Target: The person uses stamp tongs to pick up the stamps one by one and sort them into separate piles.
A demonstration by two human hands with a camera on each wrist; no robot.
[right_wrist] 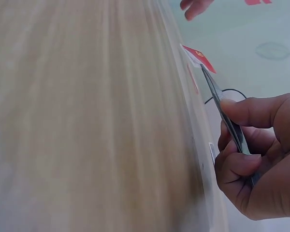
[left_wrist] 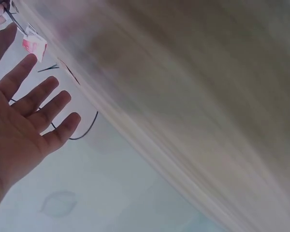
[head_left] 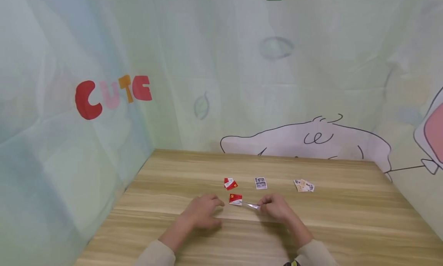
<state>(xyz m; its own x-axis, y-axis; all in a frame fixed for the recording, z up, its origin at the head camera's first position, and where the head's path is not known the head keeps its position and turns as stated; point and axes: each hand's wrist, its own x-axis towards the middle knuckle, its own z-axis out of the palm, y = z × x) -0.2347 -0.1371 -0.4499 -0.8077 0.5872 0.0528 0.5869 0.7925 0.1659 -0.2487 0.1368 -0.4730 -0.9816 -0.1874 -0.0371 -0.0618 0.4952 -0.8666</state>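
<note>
My right hand (head_left: 275, 207) grips metal tweezers (right_wrist: 217, 92), thumb and fingers curled round them. The tips of the tweezers pinch the edge of a small red and white stamp (right_wrist: 201, 57) bearing a yellow emblem. In the right wrist view this stamp is tilted and appears raised off the table. Just left of the stamp, my left hand (head_left: 204, 211) has its fingers spread and holds nothing; the left wrist view shows its palm (left_wrist: 19, 130). Slightly farther back lie overlapping red and white stamps (head_left: 230, 184).
Behind my right hand, a grey picture stamp (head_left: 260, 183) lies on the wooden table (head_left: 166, 181). Farther right are overlapping tan stamps (head_left: 304, 185). A printed cloth backdrop (head_left: 207, 66) stands along the table's back and sides.
</note>
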